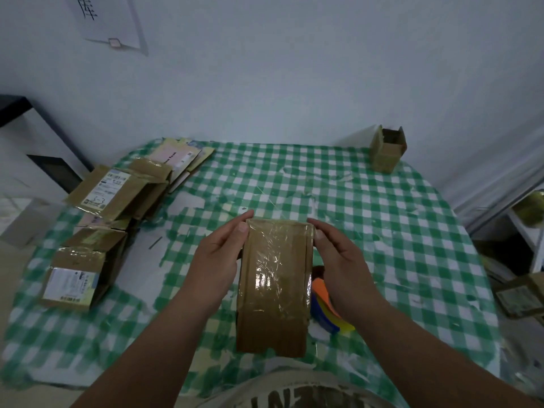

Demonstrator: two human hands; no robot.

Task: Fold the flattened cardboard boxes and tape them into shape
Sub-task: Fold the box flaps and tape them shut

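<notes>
My one head-worn camera looks forward and steeply down, close over the checked table (382, 231), reaching to the wall (294, 83) behind; no second view.

bench: green-checked cloth (382, 219) under and beyond the fingers
paper sheet: pinned on wall (106, 22), far up-left of fingers

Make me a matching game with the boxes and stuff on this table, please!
Things:
1. taped box
2. small open box
3. flat boxes
4. tape dispenser

Places:
A. far right corner of the table
B. piled at the table's left side
C. held between left hand and right hand
D. partly hidden under the right wrist

Pairs: 1-C, 2-A, 3-B, 4-D
</notes>
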